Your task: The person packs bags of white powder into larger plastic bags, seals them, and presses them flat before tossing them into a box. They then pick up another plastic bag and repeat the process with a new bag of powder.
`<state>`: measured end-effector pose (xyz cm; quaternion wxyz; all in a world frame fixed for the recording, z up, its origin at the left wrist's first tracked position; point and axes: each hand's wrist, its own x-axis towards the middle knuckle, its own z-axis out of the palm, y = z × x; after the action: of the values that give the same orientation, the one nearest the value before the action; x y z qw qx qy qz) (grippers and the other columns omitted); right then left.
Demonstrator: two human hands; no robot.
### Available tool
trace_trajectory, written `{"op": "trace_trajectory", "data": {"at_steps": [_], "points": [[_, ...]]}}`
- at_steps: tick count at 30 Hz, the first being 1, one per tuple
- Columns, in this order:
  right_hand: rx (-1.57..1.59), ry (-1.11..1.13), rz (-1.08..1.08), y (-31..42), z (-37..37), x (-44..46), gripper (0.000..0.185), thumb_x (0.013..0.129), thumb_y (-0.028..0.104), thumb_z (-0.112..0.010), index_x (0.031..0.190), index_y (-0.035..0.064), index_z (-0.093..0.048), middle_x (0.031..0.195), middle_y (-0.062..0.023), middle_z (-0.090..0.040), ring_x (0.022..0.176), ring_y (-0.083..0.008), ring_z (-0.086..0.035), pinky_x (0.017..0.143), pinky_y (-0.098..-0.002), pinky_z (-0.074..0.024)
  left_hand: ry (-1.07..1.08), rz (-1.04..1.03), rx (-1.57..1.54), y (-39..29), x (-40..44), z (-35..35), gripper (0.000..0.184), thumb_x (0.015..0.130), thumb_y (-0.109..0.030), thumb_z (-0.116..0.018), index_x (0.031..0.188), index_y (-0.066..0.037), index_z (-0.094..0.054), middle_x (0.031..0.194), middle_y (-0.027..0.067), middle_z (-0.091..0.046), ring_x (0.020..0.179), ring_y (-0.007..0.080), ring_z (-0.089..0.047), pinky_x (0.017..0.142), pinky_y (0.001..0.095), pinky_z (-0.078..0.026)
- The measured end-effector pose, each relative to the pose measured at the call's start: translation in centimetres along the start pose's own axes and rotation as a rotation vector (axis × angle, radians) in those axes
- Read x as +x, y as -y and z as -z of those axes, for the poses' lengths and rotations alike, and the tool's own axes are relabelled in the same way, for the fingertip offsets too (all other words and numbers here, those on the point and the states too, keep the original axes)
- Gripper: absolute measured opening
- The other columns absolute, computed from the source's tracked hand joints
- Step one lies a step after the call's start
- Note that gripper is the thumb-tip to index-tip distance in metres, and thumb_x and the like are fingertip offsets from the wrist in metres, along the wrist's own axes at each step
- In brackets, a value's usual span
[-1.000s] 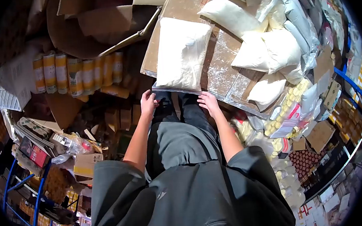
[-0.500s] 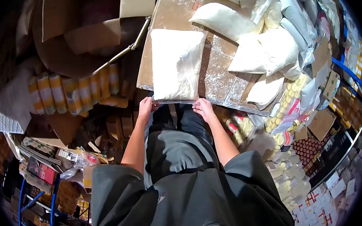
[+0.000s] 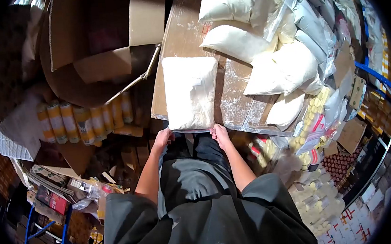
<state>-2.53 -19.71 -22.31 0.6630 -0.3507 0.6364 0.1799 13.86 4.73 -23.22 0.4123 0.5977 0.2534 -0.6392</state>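
Observation:
A clear plastic bag of white powder (image 3: 191, 92) lies flat on a worn cardboard surface (image 3: 229, 85), its near end at the front edge. My left hand (image 3: 163, 138) pinches the left corner of that near end. At the right corner, my right hand (image 3: 220, 134) is closed on the bag's plastic edge, knuckles up. The fingertips of both hands are partly hidden. More filled white bags (image 3: 283, 67) are piled to the right on the same cardboard, which is dusted with white powder.
An open cardboard box (image 3: 103, 65) stands at the far left, with a thin stick (image 3: 148, 70) beside it. Below it are several yellow-labelled cylinders (image 3: 69, 122). Packs of pale round pieces (image 3: 316, 108) lie right; a blue rack (image 3: 62, 240) is at lower left.
The whole view has shifted, so bag and hands appear lower. My right hand's fingers, looser before, are now curled in on the bag's corner. My left hand keeps its hold.

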Motion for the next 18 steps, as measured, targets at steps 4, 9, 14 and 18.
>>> {"op": "trace_trajectory", "data": {"at_steps": [4, 9, 14, 18], "points": [[0.258, -0.079, 0.044, 1.0, -1.4, -2.5, 0.022, 0.091, 0.023, -0.052, 0.077, 0.0065, -0.054, 0.069, -0.0024, -0.053, 0.052, -0.008, -0.04, 0.043, -0.0212, -0.0302, -0.058, -0.199, 0.071, -1.2, -2.1, -0.6, 0.045, 0.091, -0.034, -0.047, 0.058, -0.003, -0.053, 0.056, 0.0049, -0.054, 0.052, 0.0147, -0.05, 0.052, 0.0299, -0.038], [0.609, -0.018, 0.109, 6.4, -3.2, -7.3, 0.012, 0.079, 0.014, -0.049, 0.07, 0.0127, -0.041, 0.061, 0.0023, -0.039, 0.048, -0.0074, -0.033, 0.039, -0.0213, -0.0252, -0.126, -0.322, -0.2, -7.7, -9.1, -3.5, 0.041, 0.09, -0.028, -0.048, 0.054, -0.009, -0.045, 0.051, 0.0009, -0.044, 0.045, 0.0102, -0.038, 0.044, 0.0279, -0.026], [0.603, 0.046, 0.377, 17.2, -4.9, -13.0, 0.012, 0.079, 0.013, -0.048, 0.07, 0.0166, -0.039, 0.061, 0.0053, -0.036, 0.048, -0.005, -0.033, 0.04, -0.0218, -0.024, 0.039, -0.539, -0.476, -17.7, -15.5, -5.1, 0.033, 0.089, -0.021, -0.047, 0.058, -0.014, -0.036, 0.055, -0.0021, -0.035, 0.045, 0.0091, -0.028, 0.043, 0.0267, -0.019], [0.684, 0.063, 0.522, 22.3, -7.4, -21.9, 0.017, 0.081, 0.011, -0.046, 0.068, 0.0171, -0.038, 0.06, 0.0057, -0.035, 0.049, -0.0059, -0.031, 0.043, -0.0217, -0.0248, 0.125, -0.662, -0.5, -22.2, -22.0, -6.0, 0.034, 0.091, -0.021, -0.046, 0.06, -0.014, -0.034, 0.056, -0.0027, -0.031, 0.048, 0.0092, -0.026, 0.046, 0.0271, -0.02]]}}
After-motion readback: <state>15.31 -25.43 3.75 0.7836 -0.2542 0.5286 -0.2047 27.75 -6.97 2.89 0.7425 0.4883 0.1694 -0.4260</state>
